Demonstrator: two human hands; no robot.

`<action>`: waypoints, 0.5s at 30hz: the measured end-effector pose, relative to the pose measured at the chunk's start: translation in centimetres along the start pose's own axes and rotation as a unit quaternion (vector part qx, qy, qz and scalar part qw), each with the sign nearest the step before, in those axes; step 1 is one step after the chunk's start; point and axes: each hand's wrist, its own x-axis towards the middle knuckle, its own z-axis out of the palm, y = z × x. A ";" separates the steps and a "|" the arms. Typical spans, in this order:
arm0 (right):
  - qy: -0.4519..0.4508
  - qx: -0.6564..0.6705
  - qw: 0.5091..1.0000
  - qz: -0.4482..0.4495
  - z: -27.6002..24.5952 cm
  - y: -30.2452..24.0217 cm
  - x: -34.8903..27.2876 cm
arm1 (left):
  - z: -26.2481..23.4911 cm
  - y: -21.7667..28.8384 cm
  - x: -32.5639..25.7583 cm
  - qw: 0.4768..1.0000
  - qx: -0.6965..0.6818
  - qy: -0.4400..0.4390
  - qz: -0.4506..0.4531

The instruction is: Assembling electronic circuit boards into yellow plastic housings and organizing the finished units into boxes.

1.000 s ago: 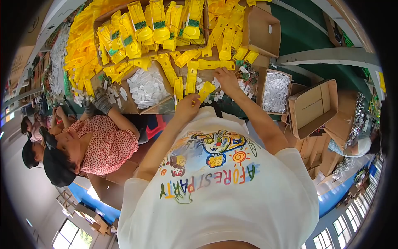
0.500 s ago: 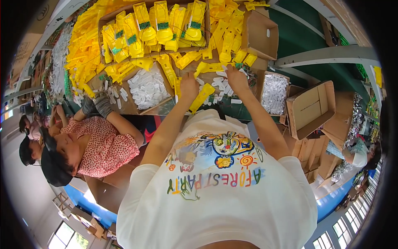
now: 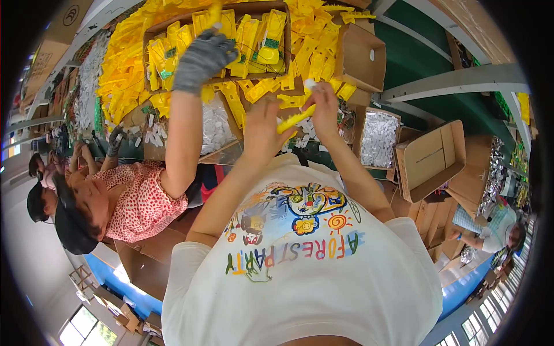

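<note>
My left hand is closed on one end of a long yellow plastic housing, which is tilted up to the right. Its other end meets my right hand. Between my right thumb and fingertips is a small white plastic piece. Loose white pieces lie on the table beneath, partly hidden by my hands. Past them is a cardboard box of yellow housings with green circuit boards and thin wires. Over that box reaches a co-worker's grey-gloved hand, holding another yellow housing.
A carton of white pieces stands left of my hands, partly behind the co-worker's arm. Right of me are a box of small clear-white parts and a tilted cardboard box. Yellow housings are heaped at the far left.
A yellow housing is now lifted between my hands, and the white piece shows at my right fingertips. The co-worker's gloved arm has swung up over the box of housings.
</note>
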 end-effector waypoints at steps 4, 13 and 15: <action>0.195 0.092 0.974 -0.065 0.9 0.5 0.9 | 1.6 2.3 -3.2 0.978 -0.077 0.109 -0.158; 0.037 0.055 0.991 -0.117 1.3 -1.8 -3.2 | 3.7 2.4 -0.6 0.698 -0.637 0.156 -0.288; -0.116 -0.032 0.990 -0.070 -0.7 -2.9 -3.0 | 2.7 2.3 0.1 0.693 -0.629 0.198 -0.290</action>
